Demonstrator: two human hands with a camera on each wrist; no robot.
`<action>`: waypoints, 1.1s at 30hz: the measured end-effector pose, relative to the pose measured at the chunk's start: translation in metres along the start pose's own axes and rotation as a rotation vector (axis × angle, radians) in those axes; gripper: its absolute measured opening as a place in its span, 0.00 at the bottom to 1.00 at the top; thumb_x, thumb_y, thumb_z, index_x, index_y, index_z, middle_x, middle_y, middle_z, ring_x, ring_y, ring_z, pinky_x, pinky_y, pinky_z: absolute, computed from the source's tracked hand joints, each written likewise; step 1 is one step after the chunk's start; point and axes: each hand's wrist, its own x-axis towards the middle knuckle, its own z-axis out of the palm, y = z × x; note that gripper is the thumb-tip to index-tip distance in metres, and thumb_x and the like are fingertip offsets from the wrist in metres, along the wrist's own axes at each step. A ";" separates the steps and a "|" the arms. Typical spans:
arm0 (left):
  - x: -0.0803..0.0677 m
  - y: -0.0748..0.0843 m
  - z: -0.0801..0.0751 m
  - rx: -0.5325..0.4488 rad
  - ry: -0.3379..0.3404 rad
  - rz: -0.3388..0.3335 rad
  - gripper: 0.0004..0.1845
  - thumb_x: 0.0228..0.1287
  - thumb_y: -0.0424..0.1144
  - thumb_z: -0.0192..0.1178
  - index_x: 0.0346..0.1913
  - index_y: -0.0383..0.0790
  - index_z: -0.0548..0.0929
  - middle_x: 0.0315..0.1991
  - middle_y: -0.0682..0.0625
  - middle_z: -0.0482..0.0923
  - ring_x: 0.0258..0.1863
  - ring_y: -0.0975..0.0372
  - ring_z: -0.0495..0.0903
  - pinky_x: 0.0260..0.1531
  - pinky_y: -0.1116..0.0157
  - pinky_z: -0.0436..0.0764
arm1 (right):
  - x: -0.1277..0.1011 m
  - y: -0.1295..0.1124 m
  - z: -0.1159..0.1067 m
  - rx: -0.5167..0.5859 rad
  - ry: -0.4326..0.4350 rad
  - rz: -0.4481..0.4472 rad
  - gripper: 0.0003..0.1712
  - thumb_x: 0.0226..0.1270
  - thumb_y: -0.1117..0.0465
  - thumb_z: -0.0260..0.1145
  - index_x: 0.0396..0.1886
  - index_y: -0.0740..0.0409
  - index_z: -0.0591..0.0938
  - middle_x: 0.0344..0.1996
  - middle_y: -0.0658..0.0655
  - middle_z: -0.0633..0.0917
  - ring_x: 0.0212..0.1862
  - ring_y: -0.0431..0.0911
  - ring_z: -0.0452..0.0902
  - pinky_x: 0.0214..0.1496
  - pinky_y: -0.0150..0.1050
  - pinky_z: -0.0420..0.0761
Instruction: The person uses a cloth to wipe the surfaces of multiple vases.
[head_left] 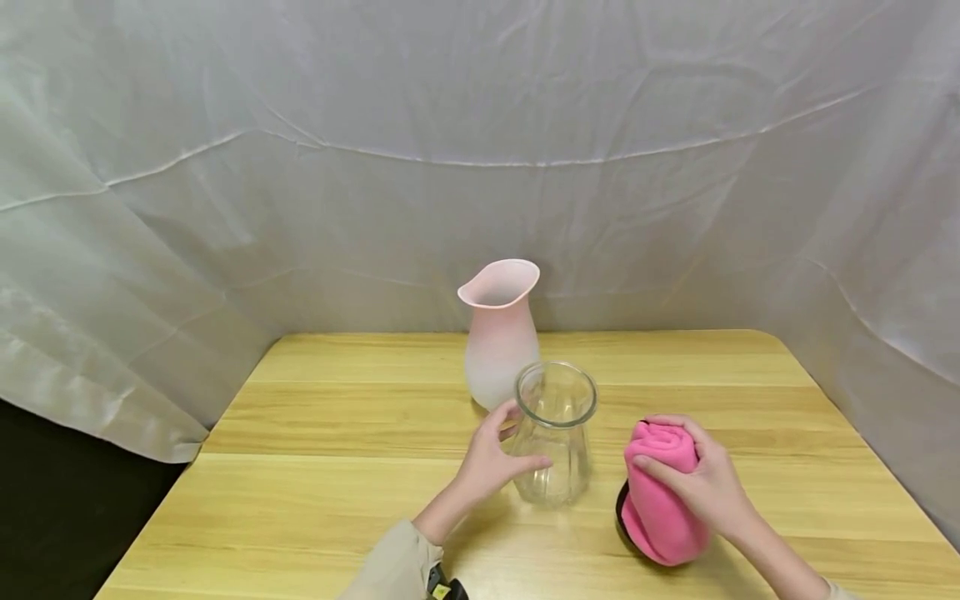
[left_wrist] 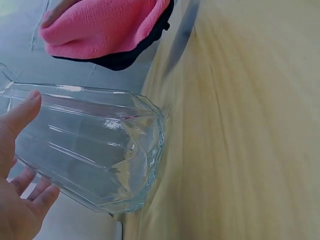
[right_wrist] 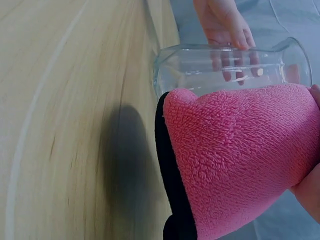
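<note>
**Where the glass vase stands, both hands are at work**

While the left hand [head_left: 491, 462] cups the clear glass vase [head_left: 553, 433] from its left side, thumb across the front and fingers round the back, the vase stands upright near the middle of the wooden table [head_left: 315, 467]. The left wrist view shows the palm a little off the ribbed glass, with the fingers only loosely curved, so this is a light hold and no hard clamp. Over to the right hand [head_left: 705, 483]: it grips a rolled pink cloth [head_left: 660, 500], fingers curled over the top of the roll, just beside the vase but apart from it. There's a black object [head_left: 621, 512] under the cloth; what it is, I cannot tell. Just behind the glass vase stands a frosted pink vase [head_left: 501, 337], upright, with white sheeting [head_left: 375, 167] hung all around.
</note>
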 end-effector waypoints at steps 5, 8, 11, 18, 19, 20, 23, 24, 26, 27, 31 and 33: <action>0.016 -0.022 0.011 0.036 0.018 0.033 0.41 0.39 0.36 0.74 0.61 0.39 0.66 0.56 0.46 0.69 0.56 0.54 0.69 0.57 0.62 0.71 | 0.000 -0.001 -0.002 0.015 0.014 0.000 0.26 0.48 0.68 0.71 0.50 0.61 0.74 0.39 0.35 0.79 0.39 0.30 0.76 0.38 0.25 0.79; 0.023 -0.025 0.016 0.040 0.010 0.079 0.42 0.40 0.38 0.74 0.61 0.39 0.66 0.56 0.46 0.69 0.56 0.55 0.69 0.56 0.63 0.71 | 0.000 -0.001 -0.004 0.011 0.021 -0.026 0.27 0.47 0.70 0.71 0.50 0.62 0.74 0.40 0.33 0.78 0.41 0.28 0.75 0.39 0.22 0.78; 0.030 -0.027 0.022 0.033 -0.001 0.101 0.42 0.41 0.39 0.73 0.62 0.40 0.65 0.57 0.47 0.69 0.57 0.56 0.68 0.56 0.64 0.71 | 0.000 0.000 -0.005 0.011 0.023 -0.041 0.27 0.47 0.71 0.71 0.50 0.63 0.74 0.40 0.32 0.77 0.42 0.27 0.75 0.41 0.20 0.76; 0.044 -0.025 0.034 0.051 -0.001 0.062 0.44 0.41 0.41 0.73 0.63 0.39 0.63 0.57 0.49 0.68 0.57 0.60 0.67 0.56 0.69 0.70 | 0.000 0.001 -0.002 0.018 0.017 -0.027 0.27 0.47 0.70 0.71 0.50 0.63 0.74 0.40 0.32 0.78 0.40 0.28 0.75 0.39 0.22 0.78; 0.046 -0.025 0.035 0.049 -0.001 0.055 0.44 0.41 0.42 0.73 0.63 0.40 0.63 0.57 0.49 0.68 0.57 0.60 0.67 0.56 0.69 0.70 | 0.000 0.001 -0.002 0.022 0.015 -0.026 0.27 0.48 0.70 0.71 0.50 0.63 0.74 0.39 0.33 0.78 0.40 0.29 0.76 0.39 0.23 0.78; 0.048 -0.025 0.037 0.046 -0.002 0.050 0.44 0.41 0.42 0.73 0.63 0.41 0.63 0.57 0.50 0.68 0.57 0.61 0.67 0.57 0.68 0.70 | 0.000 0.001 -0.002 0.025 0.013 -0.025 0.27 0.48 0.70 0.71 0.50 0.62 0.74 0.39 0.33 0.78 0.40 0.29 0.76 0.39 0.23 0.78; 0.054 -0.026 0.042 0.034 0.004 0.040 0.44 0.40 0.42 0.74 0.63 0.43 0.64 0.57 0.51 0.68 0.57 0.62 0.67 0.57 0.68 0.70 | 0.000 0.001 -0.001 0.035 0.009 -0.025 0.27 0.48 0.70 0.71 0.50 0.63 0.73 0.39 0.34 0.79 0.39 0.30 0.77 0.38 0.25 0.79; 0.056 -0.026 0.044 0.033 0.005 0.035 0.44 0.39 0.42 0.74 0.63 0.43 0.64 0.57 0.51 0.68 0.57 0.62 0.67 0.57 0.68 0.70 | 0.000 0.002 -0.001 0.035 0.009 -0.025 0.27 0.48 0.70 0.71 0.50 0.63 0.73 0.39 0.34 0.79 0.39 0.30 0.76 0.38 0.25 0.79; 0.059 -0.026 0.048 0.028 0.004 0.028 0.44 0.39 0.43 0.74 0.63 0.44 0.64 0.58 0.52 0.68 0.57 0.63 0.66 0.57 0.69 0.69 | 0.000 0.002 -0.001 0.027 0.010 -0.025 0.27 0.48 0.70 0.70 0.50 0.63 0.73 0.39 0.33 0.78 0.40 0.29 0.76 0.38 0.24 0.79; 0.061 -0.027 0.050 0.028 0.004 0.026 0.44 0.39 0.43 0.74 0.63 0.44 0.64 0.57 0.52 0.68 0.57 0.64 0.66 0.57 0.70 0.69 | 0.000 0.003 -0.001 0.021 0.011 -0.026 0.27 0.48 0.70 0.70 0.50 0.63 0.73 0.39 0.33 0.78 0.40 0.29 0.76 0.39 0.24 0.79; 0.067 -0.027 0.057 0.028 0.000 0.027 0.43 0.39 0.44 0.74 0.62 0.46 0.66 0.57 0.54 0.68 0.57 0.65 0.66 0.56 0.71 0.69 | -0.001 0.005 0.000 0.001 0.011 -0.028 0.26 0.48 0.70 0.71 0.50 0.62 0.74 0.40 0.31 0.77 0.41 0.27 0.75 0.39 0.21 0.77; 0.070 -0.027 0.060 0.035 0.001 0.026 0.43 0.38 0.44 0.74 0.62 0.47 0.66 0.56 0.55 0.69 0.56 0.66 0.67 0.56 0.70 0.70 | -0.001 0.006 0.000 0.003 0.009 -0.028 0.26 0.48 0.70 0.71 0.50 0.62 0.74 0.40 0.31 0.77 0.41 0.27 0.75 0.39 0.22 0.77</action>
